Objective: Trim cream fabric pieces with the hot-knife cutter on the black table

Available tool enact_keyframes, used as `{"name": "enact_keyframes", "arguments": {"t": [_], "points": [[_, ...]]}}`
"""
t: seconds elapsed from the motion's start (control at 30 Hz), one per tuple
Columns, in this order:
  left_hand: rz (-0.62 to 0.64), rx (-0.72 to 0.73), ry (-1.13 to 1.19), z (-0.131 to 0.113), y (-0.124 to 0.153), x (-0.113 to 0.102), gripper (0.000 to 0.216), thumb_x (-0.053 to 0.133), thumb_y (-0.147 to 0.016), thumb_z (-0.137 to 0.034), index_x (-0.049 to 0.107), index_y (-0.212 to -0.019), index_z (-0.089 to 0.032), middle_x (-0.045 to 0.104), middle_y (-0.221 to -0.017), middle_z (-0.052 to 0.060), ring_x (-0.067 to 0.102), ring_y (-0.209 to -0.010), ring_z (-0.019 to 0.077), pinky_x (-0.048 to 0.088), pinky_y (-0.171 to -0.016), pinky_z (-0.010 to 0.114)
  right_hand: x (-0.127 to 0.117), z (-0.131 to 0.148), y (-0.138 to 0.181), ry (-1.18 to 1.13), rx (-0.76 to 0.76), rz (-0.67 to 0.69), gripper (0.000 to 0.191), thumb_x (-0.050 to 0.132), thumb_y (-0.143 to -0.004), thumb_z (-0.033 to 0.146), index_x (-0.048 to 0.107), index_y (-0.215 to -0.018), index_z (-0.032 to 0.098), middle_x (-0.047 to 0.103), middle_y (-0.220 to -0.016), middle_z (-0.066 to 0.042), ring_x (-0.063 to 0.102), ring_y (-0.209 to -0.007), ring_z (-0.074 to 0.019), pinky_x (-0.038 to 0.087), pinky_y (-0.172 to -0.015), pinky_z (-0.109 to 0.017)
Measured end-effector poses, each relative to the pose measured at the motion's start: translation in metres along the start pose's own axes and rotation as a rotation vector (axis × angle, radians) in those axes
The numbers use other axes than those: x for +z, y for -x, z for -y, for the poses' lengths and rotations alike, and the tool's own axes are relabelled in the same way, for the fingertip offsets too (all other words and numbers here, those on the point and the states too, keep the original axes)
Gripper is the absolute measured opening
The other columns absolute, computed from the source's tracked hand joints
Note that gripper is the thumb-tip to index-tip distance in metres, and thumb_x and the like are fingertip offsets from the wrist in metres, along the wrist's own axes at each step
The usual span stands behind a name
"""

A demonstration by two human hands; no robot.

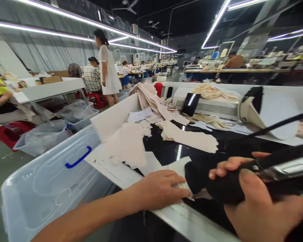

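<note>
My left hand is at the near edge of the work surface, its fingers closed on a cream fabric piece. Part of that piece stands up behind the fingers. My right hand is wrapped round a black hand tool with a rounded end and a silvery metal part; its exact kind I cannot make out. The rounded end is close to a small scrap beside my left fingertips. Beyond my hands, a pale stack of cut fabric and a long cream strip lie on the glossy black top.
A white raised border edges the table. A dark phone leans at the back, near a white cone-shaped part. A black cable crosses at right. Left stands a clear plastic bin with a blue handle. People work at benches beyond.
</note>
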State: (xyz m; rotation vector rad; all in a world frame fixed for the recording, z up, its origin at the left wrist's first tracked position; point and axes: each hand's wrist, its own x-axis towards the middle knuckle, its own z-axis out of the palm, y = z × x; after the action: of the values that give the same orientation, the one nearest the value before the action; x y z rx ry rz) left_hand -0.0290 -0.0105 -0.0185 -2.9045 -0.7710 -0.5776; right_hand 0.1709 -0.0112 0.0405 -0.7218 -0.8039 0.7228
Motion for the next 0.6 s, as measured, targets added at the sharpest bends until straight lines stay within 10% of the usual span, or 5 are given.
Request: {"name": "enact_keyframes", "arguments": {"t": [0.6], "points": [[-0.011, -0.011, 0.076, 0.003, 0.011, -0.012, 0.024, 0.061, -0.12, -0.029, 0.073, -0.138, -0.022, 0.076, -0.146, 0.013, 0.074, -0.13, 0.0257, 0.06, -0.121, 0.04, 0.005, 0.0, -0.003, 0.009, -0.045, 0.139, 0.047, 0.099, -0.09, 0.043, 0.067, -0.121, 0.028, 0.072, -0.086, 0.005, 0.069, -0.066, -0.016, 0.063, -0.06, -0.031]]}}
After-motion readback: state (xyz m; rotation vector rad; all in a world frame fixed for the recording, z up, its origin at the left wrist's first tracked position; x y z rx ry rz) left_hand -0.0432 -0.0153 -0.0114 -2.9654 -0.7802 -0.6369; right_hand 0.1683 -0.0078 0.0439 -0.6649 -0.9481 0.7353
